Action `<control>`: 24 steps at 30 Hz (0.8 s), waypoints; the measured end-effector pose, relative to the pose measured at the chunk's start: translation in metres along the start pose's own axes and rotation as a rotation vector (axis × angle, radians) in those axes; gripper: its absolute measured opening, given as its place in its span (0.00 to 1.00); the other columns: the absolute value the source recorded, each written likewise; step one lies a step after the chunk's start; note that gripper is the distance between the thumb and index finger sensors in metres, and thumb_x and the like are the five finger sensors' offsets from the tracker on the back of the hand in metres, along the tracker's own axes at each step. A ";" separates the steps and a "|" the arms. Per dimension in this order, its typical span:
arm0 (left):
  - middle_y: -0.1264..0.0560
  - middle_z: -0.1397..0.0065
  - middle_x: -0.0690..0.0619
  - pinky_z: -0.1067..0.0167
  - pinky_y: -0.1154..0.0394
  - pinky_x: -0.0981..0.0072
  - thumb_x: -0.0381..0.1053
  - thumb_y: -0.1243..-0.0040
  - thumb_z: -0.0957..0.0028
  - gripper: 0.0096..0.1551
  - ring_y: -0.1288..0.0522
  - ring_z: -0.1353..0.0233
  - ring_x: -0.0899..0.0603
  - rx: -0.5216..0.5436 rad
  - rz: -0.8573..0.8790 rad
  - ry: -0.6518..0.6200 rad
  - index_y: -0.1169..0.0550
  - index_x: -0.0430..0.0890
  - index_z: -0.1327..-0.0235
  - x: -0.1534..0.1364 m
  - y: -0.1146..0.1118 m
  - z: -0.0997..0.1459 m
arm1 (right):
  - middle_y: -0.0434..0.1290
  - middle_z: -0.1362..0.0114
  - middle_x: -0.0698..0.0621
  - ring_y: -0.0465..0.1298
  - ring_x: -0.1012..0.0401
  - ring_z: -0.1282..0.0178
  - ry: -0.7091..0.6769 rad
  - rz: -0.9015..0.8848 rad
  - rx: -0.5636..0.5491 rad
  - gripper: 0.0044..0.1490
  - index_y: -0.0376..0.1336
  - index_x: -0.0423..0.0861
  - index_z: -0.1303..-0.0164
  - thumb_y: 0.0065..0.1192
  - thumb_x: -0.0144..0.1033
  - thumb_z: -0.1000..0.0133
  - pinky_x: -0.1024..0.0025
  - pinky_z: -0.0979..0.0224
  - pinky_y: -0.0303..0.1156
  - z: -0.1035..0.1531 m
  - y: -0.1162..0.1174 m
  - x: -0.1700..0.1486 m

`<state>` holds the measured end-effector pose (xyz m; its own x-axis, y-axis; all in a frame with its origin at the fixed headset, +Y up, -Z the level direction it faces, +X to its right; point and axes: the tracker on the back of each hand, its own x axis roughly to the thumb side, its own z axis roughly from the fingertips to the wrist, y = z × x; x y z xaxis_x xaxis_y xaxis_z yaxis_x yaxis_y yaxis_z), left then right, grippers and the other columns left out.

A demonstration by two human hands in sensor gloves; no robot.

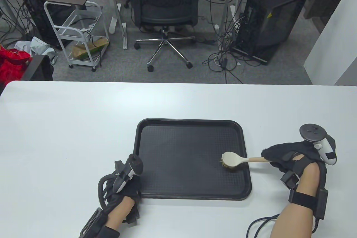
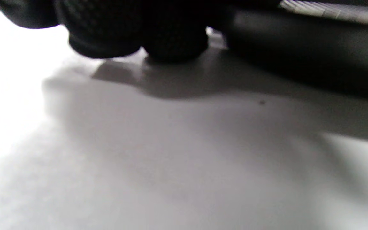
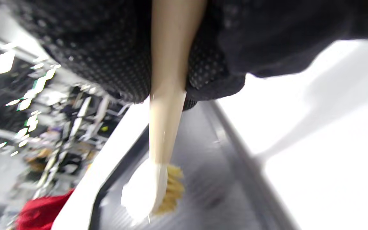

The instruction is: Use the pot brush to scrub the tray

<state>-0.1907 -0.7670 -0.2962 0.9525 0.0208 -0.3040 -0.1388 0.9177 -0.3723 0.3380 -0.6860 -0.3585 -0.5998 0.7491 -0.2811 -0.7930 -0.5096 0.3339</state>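
A black rectangular tray point(image 1: 156, 148) lies flat on the white table. My right hand point(image 1: 281, 158), just right of the tray, grips the wooden handle of the pot brush point(image 1: 235, 161). The brush's white round head with tan bristles rests on the tray floor near its right rim. In the right wrist view the handle point(image 3: 168, 95) runs down from my gloved fingers point(image 3: 113, 57) to the bristles point(image 3: 171, 191) on the tray point(image 3: 222, 185). My left hand point(image 1: 128, 185) rests at the tray's front left corner. In the left wrist view my fingertips point(image 2: 133, 35) touch the table beside the tray's edge point(image 2: 305, 54).
The white table point(image 1: 69, 126) stretches wide to the left and behind the tray. Beyond its far edge stand an office chair point(image 1: 167, 6), a white cart point(image 1: 78, 26) and computer towers point(image 1: 267, 23). Glove cables point(image 1: 259, 225) lie near my right forearm.
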 end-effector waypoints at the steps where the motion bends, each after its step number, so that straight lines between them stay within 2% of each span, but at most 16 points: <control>1: 0.22 0.54 0.53 0.52 0.23 0.46 0.57 0.44 0.52 0.38 0.18 0.59 0.46 0.000 0.001 0.000 0.38 0.38 0.35 0.000 0.000 0.000 | 0.83 0.58 0.38 0.80 0.49 0.76 -0.048 0.031 0.017 0.29 0.77 0.36 0.47 0.79 0.39 0.53 0.47 0.62 0.76 -0.001 0.009 0.020; 3: 0.22 0.54 0.53 0.52 0.23 0.46 0.57 0.44 0.52 0.38 0.18 0.59 0.46 -0.001 0.001 0.000 0.38 0.38 0.35 0.000 0.000 0.000 | 0.82 0.57 0.38 0.80 0.50 0.76 -0.093 0.073 0.030 0.29 0.76 0.37 0.45 0.77 0.40 0.51 0.48 0.62 0.76 -0.002 0.020 0.040; 5: 0.22 0.54 0.53 0.52 0.23 0.46 0.57 0.44 0.52 0.38 0.18 0.59 0.46 -0.001 0.001 -0.001 0.38 0.38 0.35 0.000 0.000 0.000 | 0.81 0.56 0.40 0.80 0.52 0.75 -0.180 0.154 0.062 0.30 0.73 0.38 0.42 0.74 0.41 0.49 0.50 0.61 0.76 -0.005 0.048 0.079; 7: 0.22 0.54 0.53 0.52 0.23 0.46 0.57 0.44 0.52 0.38 0.18 0.59 0.46 -0.001 0.003 -0.001 0.38 0.38 0.35 0.000 0.000 0.000 | 0.81 0.55 0.41 0.80 0.54 0.75 -0.222 0.185 0.082 0.30 0.72 0.39 0.41 0.72 0.42 0.48 0.51 0.61 0.77 -0.005 0.066 0.099; 10: 0.22 0.54 0.53 0.52 0.23 0.46 0.57 0.44 0.52 0.38 0.18 0.59 0.46 -0.002 0.003 -0.002 0.38 0.38 0.35 0.000 0.000 0.000 | 0.81 0.55 0.42 0.80 0.55 0.75 -0.287 0.248 0.105 0.30 0.72 0.39 0.40 0.71 0.44 0.47 0.53 0.62 0.77 -0.007 0.108 0.133; 16: 0.22 0.54 0.53 0.52 0.23 0.46 0.57 0.44 0.52 0.38 0.18 0.59 0.46 -0.002 0.004 -0.005 0.38 0.38 0.35 0.000 0.000 0.000 | 0.81 0.55 0.42 0.81 0.56 0.75 -0.311 0.325 0.154 0.30 0.71 0.39 0.40 0.69 0.44 0.47 0.53 0.62 0.78 -0.018 0.174 0.162; 24: 0.22 0.54 0.53 0.52 0.23 0.46 0.57 0.44 0.52 0.38 0.18 0.59 0.46 -0.004 0.006 -0.006 0.38 0.38 0.35 -0.001 0.000 -0.001 | 0.81 0.55 0.42 0.81 0.55 0.75 -0.305 0.434 0.176 0.30 0.71 0.39 0.39 0.68 0.43 0.47 0.53 0.62 0.78 -0.027 0.231 0.171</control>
<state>-0.1913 -0.7674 -0.2965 0.9533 0.0284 -0.3006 -0.1452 0.9160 -0.3739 0.0495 -0.6870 -0.3543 -0.7885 0.5880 0.1802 -0.4343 -0.7398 0.5139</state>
